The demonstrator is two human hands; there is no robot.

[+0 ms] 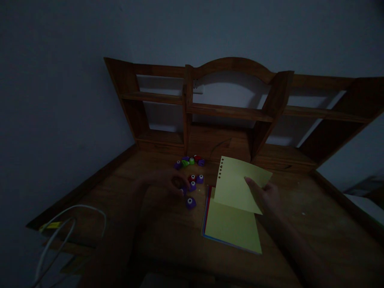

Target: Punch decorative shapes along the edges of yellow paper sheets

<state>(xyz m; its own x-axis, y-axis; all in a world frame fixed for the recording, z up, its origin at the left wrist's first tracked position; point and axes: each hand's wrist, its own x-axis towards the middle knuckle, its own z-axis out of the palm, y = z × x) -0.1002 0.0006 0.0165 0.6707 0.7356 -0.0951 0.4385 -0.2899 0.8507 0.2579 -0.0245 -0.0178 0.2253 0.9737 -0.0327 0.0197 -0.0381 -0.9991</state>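
My right hand [269, 197] pinches a pale yellow sheet [240, 182] by its right side, thumb on top. Small shaped holes run along the sheet's upper left edge. Beneath it lies a stack of coloured paper [232, 230], yellow on top, with red and blue edges showing. My left hand [172, 180] curls its fingers and thumb around a purple paper punch [183, 192], partly hidden by the fingertips. Close by on the desk are another purple punch [190, 203], a red punch [192, 178] and two more purple ones.
Several purple, green and red punches, among them a green punch [191, 161], sit in a row before the wooden shelf unit [231, 112]. A white cable [75, 207] loops at the desk's left edge. Small paper scraps dot the desk [168, 236]. The room is dim.
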